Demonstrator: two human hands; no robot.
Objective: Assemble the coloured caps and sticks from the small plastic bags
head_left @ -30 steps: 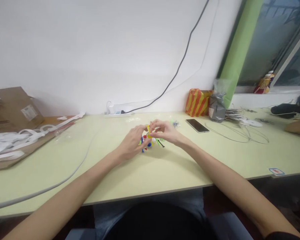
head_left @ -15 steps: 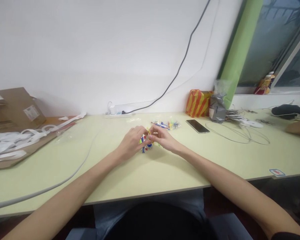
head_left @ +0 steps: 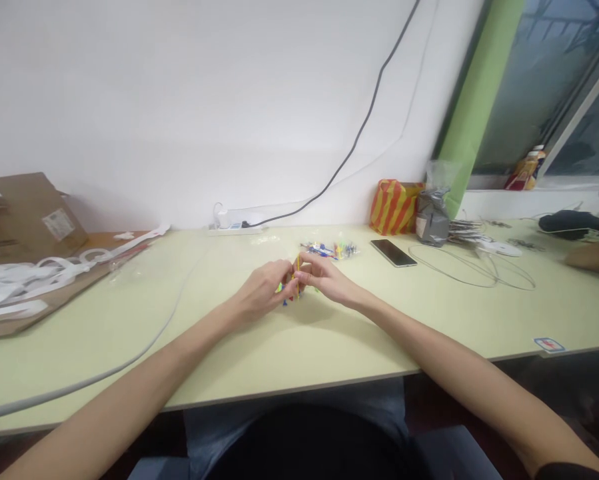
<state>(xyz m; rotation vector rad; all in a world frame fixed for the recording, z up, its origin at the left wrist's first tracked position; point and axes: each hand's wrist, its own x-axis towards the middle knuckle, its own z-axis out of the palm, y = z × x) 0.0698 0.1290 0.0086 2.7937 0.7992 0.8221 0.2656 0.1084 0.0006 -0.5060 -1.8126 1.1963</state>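
My left hand (head_left: 265,292) and my right hand (head_left: 324,279) meet over the middle of the pale green table (head_left: 329,333). Both pinch a small bundle of coloured plastic pieces (head_left: 293,288), with a thin yellow strip standing upright between my fingertips. Blue, red and green bits peek out under my left fingers; the rest of the bundle is hidden. Just beyond my hands lies a small heap of more coloured pieces (head_left: 332,251).
A black phone (head_left: 393,253) lies to the right, near a striped orange box (head_left: 395,205) and a grey bag (head_left: 432,217). Wire loops (head_left: 479,267) lie further right. A power strip (head_left: 236,229), a grey cable (head_left: 144,343) and cardboard with white strips (head_left: 29,280) are on the left. Another person's arm (head_left: 592,255) rests far right.
My right hand has drawn back toward me and lowered, uncovering the heap of coloured pieces behind it. Both hands have closed tighter around the bundle, and the yellow strip now stands upright.
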